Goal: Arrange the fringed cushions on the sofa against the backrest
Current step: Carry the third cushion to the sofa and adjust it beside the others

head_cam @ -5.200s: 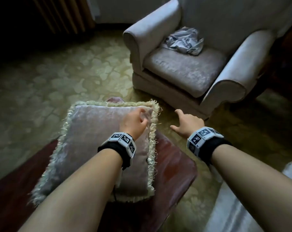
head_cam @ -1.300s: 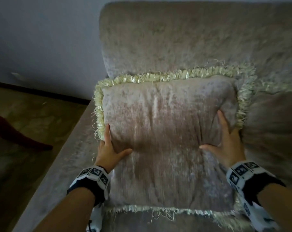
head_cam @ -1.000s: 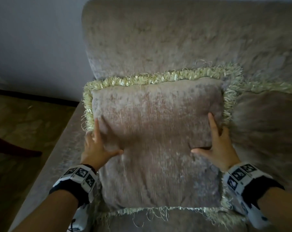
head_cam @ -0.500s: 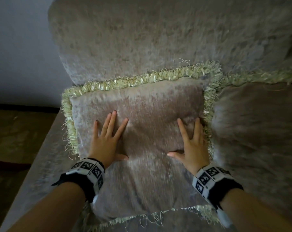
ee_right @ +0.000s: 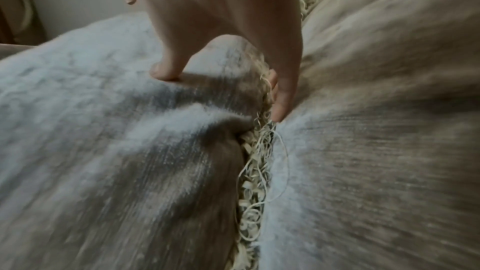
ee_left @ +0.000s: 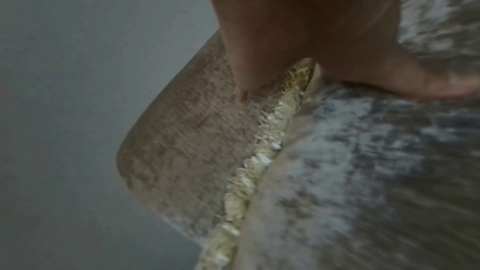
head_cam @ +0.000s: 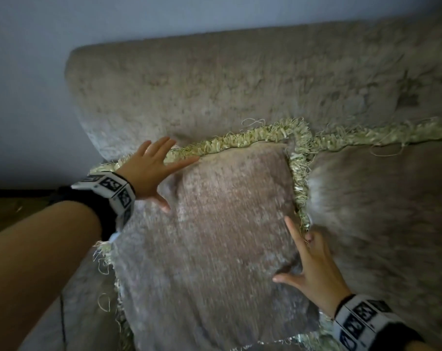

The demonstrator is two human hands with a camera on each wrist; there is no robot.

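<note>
A beige fringed cushion (head_cam: 227, 236) leans on the sofa backrest (head_cam: 240, 79), at the sofa's left end. My left hand (head_cam: 161, 173) lies spread over its top left corner, fingers straight across the pale fringe (ee_left: 259, 151) and onto the backrest (ee_left: 187, 130). My right hand (head_cam: 303, 257) is at the cushion's right edge. Its thumb (ee_right: 163, 73) presses the cushion face (ee_right: 116, 130), and its straight fingers (ee_right: 280, 100) lie in the fringed seam against a second fringed cushion (head_cam: 379, 211). That cushion also rests against the backrest on the right.
A grey wall (head_cam: 32, 84) stands behind and left of the sofa. A strip of dark floor (head_cam: 12, 209) shows at the far left, beside the sofa's left edge. The second cushion fills the seat to the right.
My left hand has left the cushion face and moved up to its top left corner. My right hand has slid from the face to the right edge, fingers into the seam.
</note>
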